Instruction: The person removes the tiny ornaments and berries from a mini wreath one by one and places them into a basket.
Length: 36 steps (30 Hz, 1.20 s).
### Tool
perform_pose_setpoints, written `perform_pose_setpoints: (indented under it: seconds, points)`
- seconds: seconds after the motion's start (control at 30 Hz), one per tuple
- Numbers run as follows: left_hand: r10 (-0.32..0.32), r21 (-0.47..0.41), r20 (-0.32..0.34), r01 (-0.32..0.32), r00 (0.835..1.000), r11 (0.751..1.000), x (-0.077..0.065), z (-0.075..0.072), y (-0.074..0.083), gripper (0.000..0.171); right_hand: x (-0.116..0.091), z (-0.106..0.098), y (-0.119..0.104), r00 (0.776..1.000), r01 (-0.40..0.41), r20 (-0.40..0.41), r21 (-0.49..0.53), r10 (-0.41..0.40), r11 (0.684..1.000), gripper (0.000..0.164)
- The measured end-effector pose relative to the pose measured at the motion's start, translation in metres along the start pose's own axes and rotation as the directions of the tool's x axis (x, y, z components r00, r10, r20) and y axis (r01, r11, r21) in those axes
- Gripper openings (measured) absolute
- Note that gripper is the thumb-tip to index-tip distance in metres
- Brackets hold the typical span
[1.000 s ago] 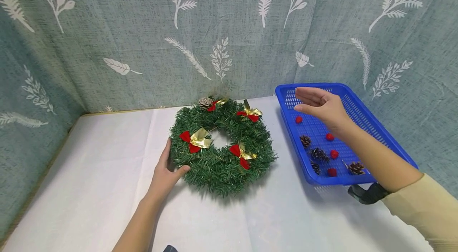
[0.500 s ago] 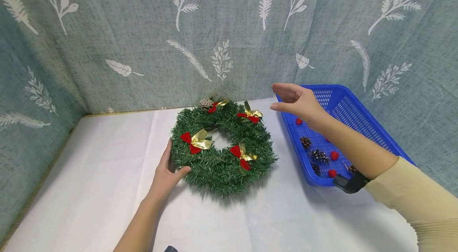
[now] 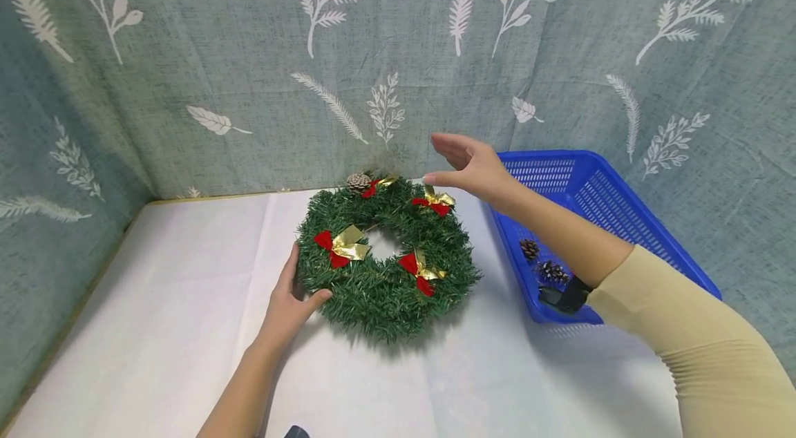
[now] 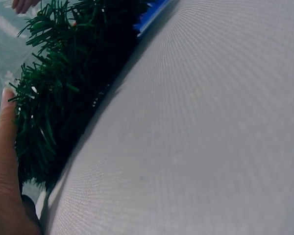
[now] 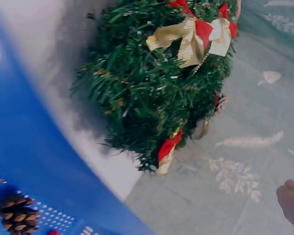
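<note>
A green Christmas wreath [image 3: 379,313] lies on the white-covered table. It bears several red-and-gold bows [image 3: 349,244] and one pine cone [image 3: 358,182] at its back left. My left hand [image 3: 289,303] holds the wreath's left edge, thumb over the front side; the other fingers are partly hidden behind the greenery. In the left wrist view a finger [image 4: 7,117] touches the needles. My right hand [image 3: 475,168] hovers above the back right of the wreath, near a bow [image 3: 434,200]. Its thumb and fingers are spread apart, and I see nothing between them.
A blue plastic basket [image 3: 659,244] stands right of the wreath, partly covered by my right forearm. Pine cones [image 3: 552,272] lie in it. Patterned grey-green cloth [image 3: 261,79] hangs close behind the table and along the left.
My right hand has moved left from over the basket to above the wreath's back right. The left hand and the wreath have stayed in place.
</note>
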<state>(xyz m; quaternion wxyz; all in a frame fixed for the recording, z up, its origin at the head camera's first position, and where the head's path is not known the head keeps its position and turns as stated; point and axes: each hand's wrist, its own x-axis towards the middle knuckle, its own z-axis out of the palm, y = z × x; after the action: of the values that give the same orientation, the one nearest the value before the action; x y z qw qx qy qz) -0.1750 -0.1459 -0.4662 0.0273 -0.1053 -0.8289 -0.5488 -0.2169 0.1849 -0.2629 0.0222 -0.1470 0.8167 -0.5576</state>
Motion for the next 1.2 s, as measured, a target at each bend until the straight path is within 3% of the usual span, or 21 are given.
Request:
perform_pose_setpoints:
  seconds: [0.2,0.43,0.73,0.97,1.2]
  points:
    - [-0.021,0.007,0.006,0.021,1.000,1.000,-0.001,-0.001,0.001,0.104,0.020,0.014,-0.003,0.997,0.051,0.066,-0.046,-0.048,0.998,0.086]
    - [-0.013,-0.007,0.001,0.013,1.000,1.000,-0.001,0.004,-0.001,0.103,0.044,0.028,-0.002,0.995,0.073,0.072,-0.094,-0.066,0.993,0.090]
    - [-0.018,-0.014,0.002,0.018,1.000,1.000,-0.001,0.003,-0.001,0.101,0.087,0.055,0.018,0.999,0.039,0.031,0.023,-0.039,0.999,0.087]
    - [-0.028,-0.019,0.008,0.028,1.000,0.999,-0.001,0.005,-0.001,0.100,0.113,0.082,0.036,0.998,0.001,0.059,0.088,-0.007,0.996,0.084]
    - [-0.017,-0.056,0.009,0.018,1.000,0.998,-0.001,0.004,0.001,0.099,0.129,0.102,0.043,0.998,-0.032,0.064,0.067,0.027,0.997,0.086]
